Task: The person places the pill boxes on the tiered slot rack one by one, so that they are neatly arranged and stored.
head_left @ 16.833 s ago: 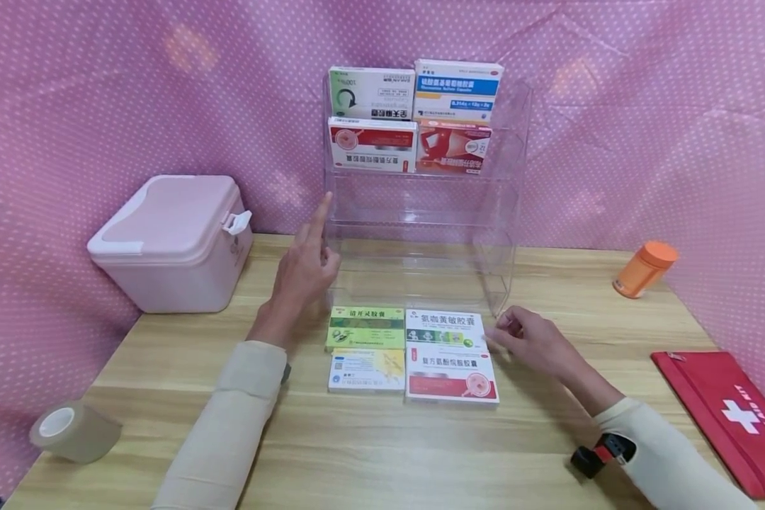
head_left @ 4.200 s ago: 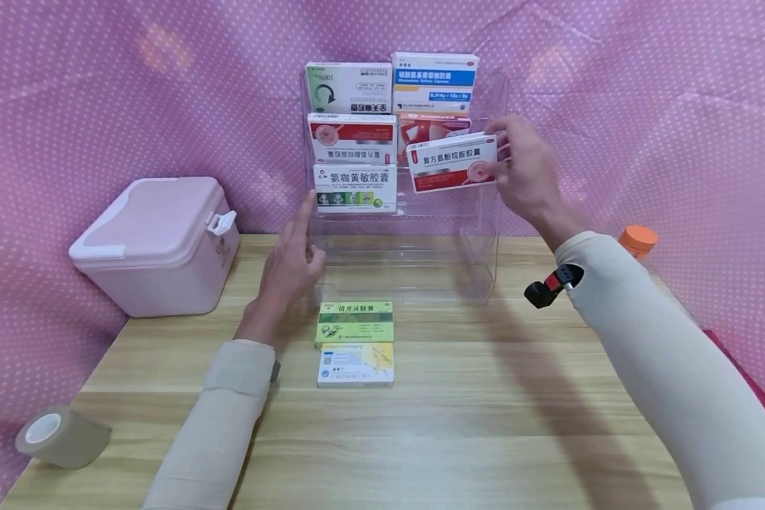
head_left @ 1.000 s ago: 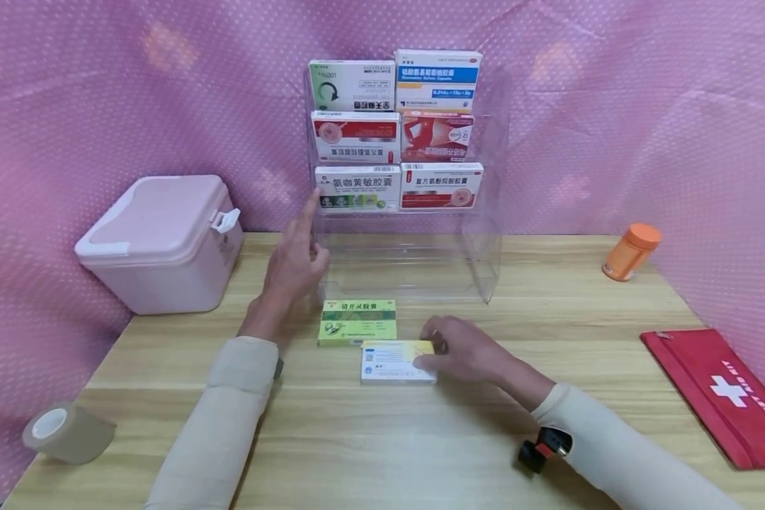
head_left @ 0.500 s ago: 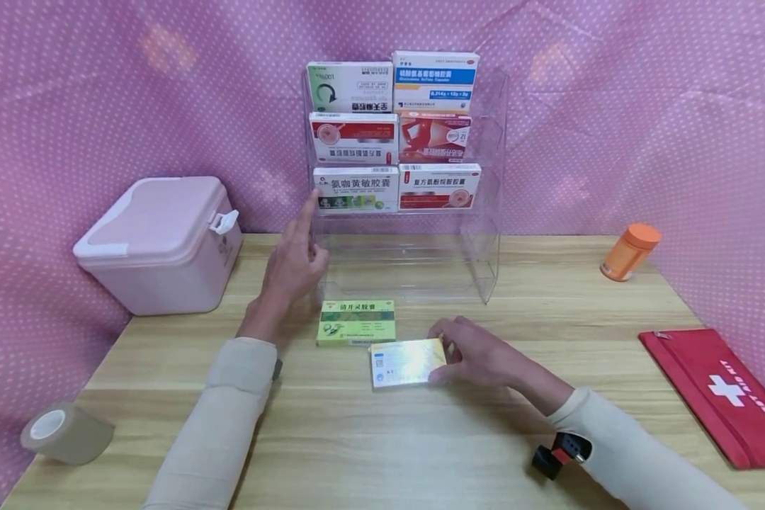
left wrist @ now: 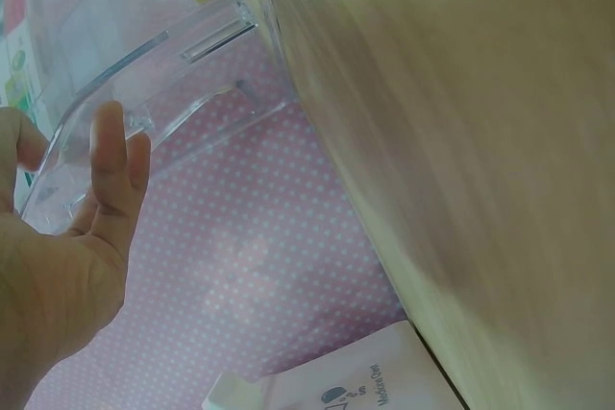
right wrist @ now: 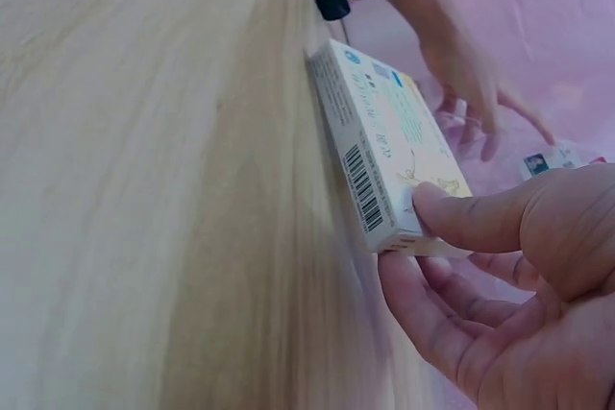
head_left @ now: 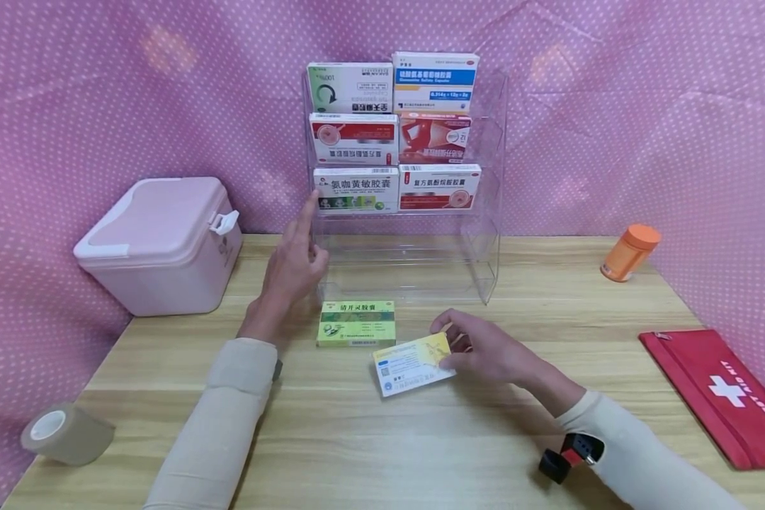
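My right hand [head_left: 487, 354] pinches a white and yellow medicine box [head_left: 411, 367] by its right end, thumb on the printed face and fingers beneath. The box is tilted close over the table; its barcode side [right wrist: 363, 189] shows in the right wrist view. My left hand [head_left: 291, 262] rests at the left side of a clear tiered display rack [head_left: 404, 251], index finger straight along its edge. Three upper tiers hold medicine boxes in pairs, with a white-and-green box [head_left: 357, 191] and a red-and-white box [head_left: 440, 190] lowest. A green medicine box [head_left: 357, 324] lies before the rack.
A pink lidded medicine case [head_left: 159, 248] stands at the left, with a tape roll [head_left: 68, 433] nearer the front. To the right are an orange bottle [head_left: 631, 253] and a red first aid pouch [head_left: 720, 397]. A pink dotted curtain [head_left: 567, 142] backs the table.
Since the earliest frame, two boxes have gone from the table into the rack's third tier. My right hand has slid the white and yellow box rightward and turned it. The left hand stays at the rack.
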The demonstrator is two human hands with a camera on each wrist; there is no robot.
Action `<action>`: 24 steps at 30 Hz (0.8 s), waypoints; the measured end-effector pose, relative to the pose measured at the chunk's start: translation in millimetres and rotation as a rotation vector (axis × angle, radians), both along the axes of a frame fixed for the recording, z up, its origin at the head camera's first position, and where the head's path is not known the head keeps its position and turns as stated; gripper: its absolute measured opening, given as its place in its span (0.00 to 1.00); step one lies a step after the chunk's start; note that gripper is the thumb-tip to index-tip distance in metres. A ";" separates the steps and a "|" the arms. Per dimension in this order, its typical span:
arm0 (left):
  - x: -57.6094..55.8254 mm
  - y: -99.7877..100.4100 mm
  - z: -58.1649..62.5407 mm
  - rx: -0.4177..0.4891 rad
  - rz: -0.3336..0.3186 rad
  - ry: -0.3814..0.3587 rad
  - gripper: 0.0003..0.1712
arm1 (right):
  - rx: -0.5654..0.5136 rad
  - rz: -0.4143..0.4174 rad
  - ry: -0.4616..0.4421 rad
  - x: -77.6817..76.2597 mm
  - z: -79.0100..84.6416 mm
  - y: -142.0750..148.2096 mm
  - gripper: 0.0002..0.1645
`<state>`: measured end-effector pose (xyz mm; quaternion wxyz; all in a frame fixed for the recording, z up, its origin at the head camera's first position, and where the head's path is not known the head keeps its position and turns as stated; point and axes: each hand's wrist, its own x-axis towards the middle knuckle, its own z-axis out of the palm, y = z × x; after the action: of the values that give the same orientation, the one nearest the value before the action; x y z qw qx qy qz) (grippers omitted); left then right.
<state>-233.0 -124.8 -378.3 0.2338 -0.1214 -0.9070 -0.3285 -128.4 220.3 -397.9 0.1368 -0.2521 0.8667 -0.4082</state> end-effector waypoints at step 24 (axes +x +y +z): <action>-0.1 0.3 -0.1 0.002 0.001 -0.005 0.60 | -0.085 -0.051 -0.018 -9.1 19.3 13.8 0.24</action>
<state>-233.1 -124.5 -378.3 0.2319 -0.1201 -0.9073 -0.3296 -137.6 234.2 -378.7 0.1235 -0.2318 0.8533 -0.4503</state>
